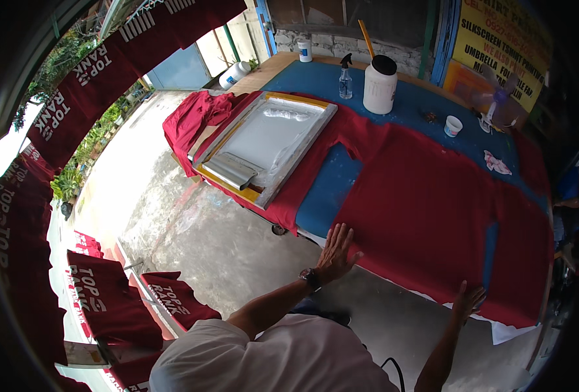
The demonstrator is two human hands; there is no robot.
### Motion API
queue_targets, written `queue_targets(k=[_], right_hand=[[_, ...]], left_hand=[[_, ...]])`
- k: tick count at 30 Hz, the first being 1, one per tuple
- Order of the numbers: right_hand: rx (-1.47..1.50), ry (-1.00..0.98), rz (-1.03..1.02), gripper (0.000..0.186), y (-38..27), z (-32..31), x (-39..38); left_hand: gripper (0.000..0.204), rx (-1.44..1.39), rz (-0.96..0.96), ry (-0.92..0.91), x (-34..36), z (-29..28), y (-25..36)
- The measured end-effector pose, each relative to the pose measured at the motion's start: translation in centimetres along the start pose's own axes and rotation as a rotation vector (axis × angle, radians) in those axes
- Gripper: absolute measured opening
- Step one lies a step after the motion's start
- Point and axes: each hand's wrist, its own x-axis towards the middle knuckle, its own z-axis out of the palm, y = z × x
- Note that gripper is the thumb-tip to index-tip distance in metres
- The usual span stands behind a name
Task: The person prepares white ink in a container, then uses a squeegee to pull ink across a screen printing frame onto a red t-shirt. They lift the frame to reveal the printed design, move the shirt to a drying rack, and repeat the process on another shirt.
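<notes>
A dark red T-shirt (420, 202) lies spread on the blue-topped table (332, 179). At its near left edge my left hand (336, 253) is open, fingers stretched out and close together, with a watch on the wrist. Farther right, my right hand (467, 302) reaches the near edge of the red cloth, its fingers extended and holding nothing. White material (508, 332) peeks out beneath the cloth at the near right. Left of the shirt, a screen printing frame (270, 140) rests on more red fabric, with a wide metal squeegee (231, 171) lying on its near left corner.
Behind the shirt stand a large white jar (380, 88) with a dark top, a spray bottle (346, 80) and a white cup (453, 125). A stained rag (496, 162) lies at the right. Printed red shirts (110, 297) hang at the left. A sign (508, 46) leans behind.
</notes>
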Motion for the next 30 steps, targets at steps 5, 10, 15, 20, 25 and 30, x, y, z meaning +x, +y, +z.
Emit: queue_targets(k=[5, 10, 15, 20, 25, 30], right_hand=[[0.172, 0.140, 0.025, 0.110, 0.3, 1.6, -4.1], [0.397, 0.302, -0.153, 0.104, -5.8, 6.3, -19.1], [0.649, -0.092, -0.105, 0.102, -17.4, 6.2, -34.2], [0.715, -0.142, -0.353, 0.091, -27.4, 0.4, -38.6], [0.858, -0.534, -0.427, 0.087, -36.7, -4.1, -40.1], [0.956, -0.824, -0.645, 0.100, -46.8, -5.9, -40.2]], left_hand=[[0.061, -0.217, -0.053, -0.203, -6.3, -6.7, -1.7], [0.036, -0.357, -0.148, -0.429, -11.3, -14.0, -9.9], [0.031, -0.496, -0.273, -0.672, -12.4, -20.1, -17.7], [0.034, -0.498, -0.172, -0.645, -9.9, -24.5, -22.4], [0.032, -0.411, -0.318, -0.606, -4.9, -27.6, -24.3], [0.025, -0.159, -0.314, -0.303, -0.5, -32.7, -27.4]])
